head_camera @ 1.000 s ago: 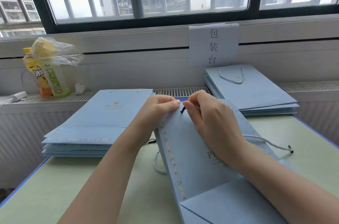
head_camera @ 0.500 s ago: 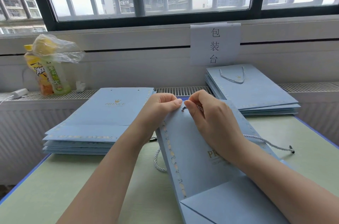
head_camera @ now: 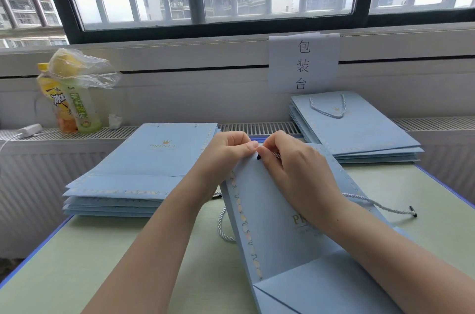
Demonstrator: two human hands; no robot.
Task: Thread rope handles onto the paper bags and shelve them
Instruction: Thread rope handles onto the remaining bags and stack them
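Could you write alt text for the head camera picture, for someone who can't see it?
Two hands, left hand and right hand, pinch a rope tip at a blue bag's top edge, over a green table.

Both hands (head_camera: 259, 162) pinch rope tip (head_camera: 258, 157) at bag (head_camera: 277, 223) top.

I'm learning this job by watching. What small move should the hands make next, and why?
Probably push the rope's black tip through the hole by the bag's top edge: the right hand pinches the rope there, while the left hand steadies that edge.
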